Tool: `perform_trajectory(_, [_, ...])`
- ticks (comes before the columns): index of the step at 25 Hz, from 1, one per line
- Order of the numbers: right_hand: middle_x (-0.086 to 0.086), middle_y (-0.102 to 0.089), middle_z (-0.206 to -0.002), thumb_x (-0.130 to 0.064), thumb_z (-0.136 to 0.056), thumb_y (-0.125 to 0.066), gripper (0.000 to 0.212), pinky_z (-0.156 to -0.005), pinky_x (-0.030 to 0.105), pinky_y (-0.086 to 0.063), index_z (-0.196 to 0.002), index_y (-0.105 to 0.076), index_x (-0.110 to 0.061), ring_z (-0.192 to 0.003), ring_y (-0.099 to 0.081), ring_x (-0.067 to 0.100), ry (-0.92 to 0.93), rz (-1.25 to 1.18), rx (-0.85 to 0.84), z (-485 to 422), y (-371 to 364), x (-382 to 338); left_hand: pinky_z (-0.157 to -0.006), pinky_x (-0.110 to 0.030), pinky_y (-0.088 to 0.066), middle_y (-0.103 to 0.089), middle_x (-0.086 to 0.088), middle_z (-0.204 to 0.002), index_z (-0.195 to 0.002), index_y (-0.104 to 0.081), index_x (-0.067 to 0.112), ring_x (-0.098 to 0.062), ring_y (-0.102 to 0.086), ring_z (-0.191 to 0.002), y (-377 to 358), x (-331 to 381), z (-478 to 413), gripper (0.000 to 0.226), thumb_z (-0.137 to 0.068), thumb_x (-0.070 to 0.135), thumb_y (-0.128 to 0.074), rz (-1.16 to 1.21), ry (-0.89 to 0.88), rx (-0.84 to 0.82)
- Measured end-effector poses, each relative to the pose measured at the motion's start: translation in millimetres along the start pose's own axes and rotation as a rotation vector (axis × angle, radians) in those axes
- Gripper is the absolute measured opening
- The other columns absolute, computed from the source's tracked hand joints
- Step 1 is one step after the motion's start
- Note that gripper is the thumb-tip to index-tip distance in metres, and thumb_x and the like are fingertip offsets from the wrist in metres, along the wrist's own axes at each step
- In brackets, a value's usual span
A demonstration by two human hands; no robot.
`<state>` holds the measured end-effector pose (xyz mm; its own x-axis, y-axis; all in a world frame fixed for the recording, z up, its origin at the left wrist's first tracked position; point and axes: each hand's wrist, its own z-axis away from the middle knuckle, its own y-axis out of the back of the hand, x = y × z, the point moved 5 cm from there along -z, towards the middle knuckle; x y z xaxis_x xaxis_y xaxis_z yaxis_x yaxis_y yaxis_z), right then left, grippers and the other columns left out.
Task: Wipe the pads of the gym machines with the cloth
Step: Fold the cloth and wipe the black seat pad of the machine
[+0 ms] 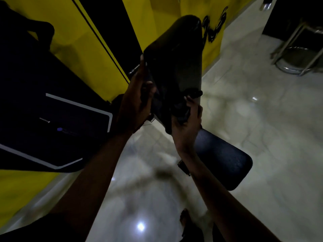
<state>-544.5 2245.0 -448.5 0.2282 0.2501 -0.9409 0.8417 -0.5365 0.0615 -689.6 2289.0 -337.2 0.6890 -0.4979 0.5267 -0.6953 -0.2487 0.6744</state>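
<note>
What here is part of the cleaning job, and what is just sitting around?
Part of the job: the tilted pad, gripped at its edge by the left hand; the cloth, held against it by the right hand; the seat pad below.
Just around: the metal stool, the yellow wall, the shiny floor.

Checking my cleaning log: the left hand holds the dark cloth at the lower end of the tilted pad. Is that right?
No. In the head view the right hand holds the dark cloth at the lower end of the tilted pad; the left hand only grips the pad's side edge.
</note>
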Motion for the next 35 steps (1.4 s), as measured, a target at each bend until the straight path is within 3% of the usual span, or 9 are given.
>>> perform_trajectory(4, [0.002,-0.045,-0.144,-0.026,-0.078,-0.075,0.069,-0.114,0.024,-0.029,-0.139,-0.045,-0.016,-0.134,-0.043,0.02,-0.036,0.145,-0.055,10.5,-9.9,1.0,-0.086,-0.035,-0.056,-0.039,0.001,-0.153,-0.151,-0.032,0.01,-0.021,-0.063,-0.111,29.9,17.9,-15.1,0.049,-0.104,0.008,-0.043,0.044,-0.047,0.039])
perform_trajectory(8, [0.005,-0.053,-0.136,-0.009,-0.073,-0.071,0.061,-0.114,0.031,-0.033,-0.13,-0.05,-0.011,-0.131,-0.049,0.024,0.018,0.176,0.095,-3.3,-17.6,-37.5,-0.09,-0.003,-0.041,-0.051,-0.004,-0.146,-0.146,-0.046,0.014,0.014,-0.049,-0.118,52.7,16.0,-30.1,0.056,-0.095,-0.009,-0.04,0.1,0.012,-0.051])
perform_trajectory(14, [0.011,-0.05,-0.134,-0.003,-0.07,-0.072,0.066,-0.103,0.055,-0.044,-0.132,-0.048,-0.007,-0.13,-0.048,0.03,0.044,0.269,0.023,-3.6,-10.8,-44.4,-0.114,-0.011,-0.021,-0.041,0.0,-0.152,-0.145,-0.048,0.015,-0.007,-0.028,-0.145,51.3,6.1,-33.0,0.083,-0.071,-0.018,-0.031,0.206,0.037,-0.186])
perform_trajectory(19, [0.008,-0.053,-0.128,-0.01,-0.069,-0.078,0.06,-0.097,0.047,-0.049,-0.123,-0.053,-0.008,-0.122,-0.055,0.026,0.174,0.241,0.144,-32.3,-14.3,-95.1,-0.112,-0.015,-0.029,-0.044,-0.009,-0.151,-0.145,-0.048,0.02,-0.021,-0.033,-0.145,51.3,5.6,-32.5,0.092,-0.061,-0.016,-0.033,0.192,0.036,-0.188])
perform_trajectory(25, [0.011,-0.047,-0.136,-0.011,-0.073,-0.079,0.073,-0.099,0.057,-0.047,-0.136,-0.043,-0.012,-0.13,-0.047,0.029,0.155,0.299,-0.011,-27.2,-6.0,-47.2,-0.109,-0.025,-0.041,-0.049,-0.009,-0.147,-0.141,-0.054,0.016,-0.018,-0.043,-0.139,53.0,9.6,-35.2,0.085,-0.065,-0.018,-0.033,0.253,0.052,-0.147])
perform_trajectory(28, [0.012,-0.047,-0.133,-0.01,-0.073,-0.075,0.068,-0.098,0.057,-0.048,-0.134,-0.045,-0.006,-0.128,-0.049,0.03,0.125,0.266,-0.035,-28.7,-4.9,-56.9,-0.066,-0.016,-0.049,-0.058,-0.005,-0.14,-0.14,-0.054,0.016,-0.006,-0.067,-0.088,48.7,18.7,-27.4,0.071,-0.079,-0.016,-0.037,0.329,0.125,-0.094])
perform_trajectory(30, [0.011,-0.049,-0.132,-0.011,-0.073,-0.077,0.065,-0.1,0.053,-0.047,-0.131,-0.049,-0.005,-0.128,-0.05,0.028,0.188,0.229,-0.005,-40.4,-4.8,-78.0,-0.055,-0.03,-0.05,-0.066,-0.002,-0.129,-0.14,-0.054,0.021,-0.023,-0.066,-0.077,41.4,19.3,-21.8,0.063,-0.088,-0.011,-0.038,0.357,0.161,-0.027])
perform_trajectory(33, [0.011,-0.049,-0.133,-0.021,-0.077,-0.078,0.061,-0.101,0.046,-0.049,-0.128,-0.052,-0.002,-0.127,-0.05,0.027,0.292,0.184,-0.004,-62.1,-4.1,-100.1,-0.079,-0.059,-0.053,-0.072,-0.003,-0.108,-0.138,-0.056,0.028,-0.045,-0.063,-0.087,30.8,4.6,-22.8,0.056,-0.093,-0.001,-0.042,0.453,0.258,-0.007])
perform_trajectory(35, [0.013,-0.048,-0.133,-0.022,-0.082,-0.074,0.057,-0.102,0.043,-0.049,-0.129,-0.05,0.001,-0.127,-0.05,0.028,0.279,0.132,-0.047,-68.3,-1.9,-96.7,-0.093,-0.054,-0.052,-0.071,-0.004,-0.109,-0.138,-0.057,0.024,-0.032,-0.066,-0.095,26.8,-0.6,-21.4,0.055,-0.092,-0.003,-0.045,0.548,0.336,-0.023])
